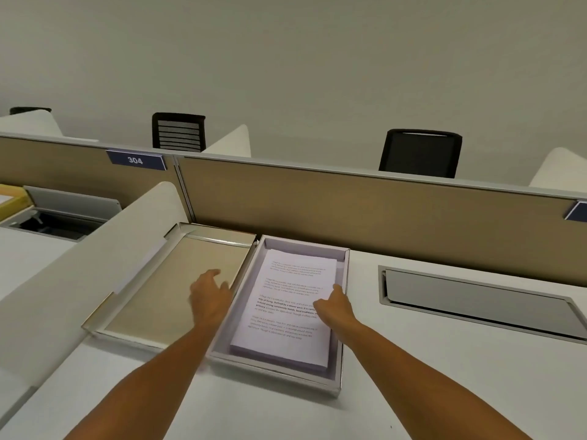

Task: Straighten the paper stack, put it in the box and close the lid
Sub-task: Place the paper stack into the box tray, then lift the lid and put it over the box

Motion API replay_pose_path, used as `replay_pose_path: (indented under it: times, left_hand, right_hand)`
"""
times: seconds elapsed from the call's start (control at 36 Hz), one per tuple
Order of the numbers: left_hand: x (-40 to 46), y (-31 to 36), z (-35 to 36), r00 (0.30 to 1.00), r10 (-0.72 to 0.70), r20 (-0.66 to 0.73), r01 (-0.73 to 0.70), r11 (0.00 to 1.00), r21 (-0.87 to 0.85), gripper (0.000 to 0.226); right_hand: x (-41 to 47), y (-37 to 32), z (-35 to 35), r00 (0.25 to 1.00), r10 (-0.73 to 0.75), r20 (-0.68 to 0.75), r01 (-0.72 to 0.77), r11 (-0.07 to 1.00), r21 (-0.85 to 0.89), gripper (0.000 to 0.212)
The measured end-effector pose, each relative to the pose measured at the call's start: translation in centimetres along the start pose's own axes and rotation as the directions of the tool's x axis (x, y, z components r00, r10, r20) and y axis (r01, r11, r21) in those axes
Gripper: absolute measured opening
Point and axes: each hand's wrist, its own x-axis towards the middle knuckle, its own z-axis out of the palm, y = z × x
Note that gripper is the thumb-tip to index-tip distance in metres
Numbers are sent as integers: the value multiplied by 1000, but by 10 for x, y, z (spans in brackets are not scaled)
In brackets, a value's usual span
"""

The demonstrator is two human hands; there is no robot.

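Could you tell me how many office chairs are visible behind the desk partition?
3: one mesh-backed chair left of centre, one chair further right, and the top of a third at the far left. Others may be hidden behind the partition.

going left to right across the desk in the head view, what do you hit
white side divider → open lid → left hand → paper stack in the box, with the right hand on its right part → grey cable hatch
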Motion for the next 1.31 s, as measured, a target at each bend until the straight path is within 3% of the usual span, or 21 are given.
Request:
replay_pose_path:
  times: [0.08, 0.17, 0.25, 0.39, 0.5, 0.69, 0.89, 1.0, 1.08, 1.19, 1.31]
  left_hand:
    - [-10, -18, -14, 959, -177, -219, 203, 974, 100, 51]
    - [-17, -39, -26, 855, -421, -302, 437, 899, -17, 73]
    - [-19, -58, -35, 744, -603, -288, 584, 796, -157, 79]
    - [-22, -84, -40, 671, -734, -105, 721, 679, -140, 60]
    - [-21, -94, -40, 711, -701, -48, 690, 709, -144, 55]
    - [-25, -91, -40, 722, -692, -25, 637, 678, -367, 51]
    - [-34, -89, -40, 819, -574, 31, 448, 603, -660, 72]
    - [-38, -90, -37, 852, -519, 67, 367, 501, -784, 85]
    - [-42, -90, -36, 866, -492, 87, 340, 452, -824, 96]
    - [-40, -94, -38, 901, -429, 64, 290, 484, -825, 73]
    - [-39, -86, -44, 935, -353, 22, 213, 510, -833, 80]
  right_hand:
    - [-6, 0, 0, 999, -16, -47, 14, 999, -32, 52]
    - [-12, 1, 1, 998, -13, -60, 9, 998, -60, 54]
    - [-17, 4, 1, 997, 1, -83, -8, 996, -90, 56]
    - [-23, 10, 1, 991, 20, -134, -42, 985, -165, 55]
    - [-25, 15, -1, 987, 87, -138, -114, 971, -209, 68]
    - [-26, 25, -4, 985, 161, -64, -169, 976, -139, 74]
    - [-30, 28, -10, 984, 180, 13, -179, 983, -44, 79]
    - [-31, 28, -13, 983, 181, 39, -181, 983, -9, 81]
    - [-33, 27, -16, 982, 185, 48, -185, 983, -3, 80]
    - [-35, 25, -17, 980, 193, 52, -193, 981, -3, 81]
    - [-37, 19, -18, 980, 195, 49, -195, 981, 1, 82]
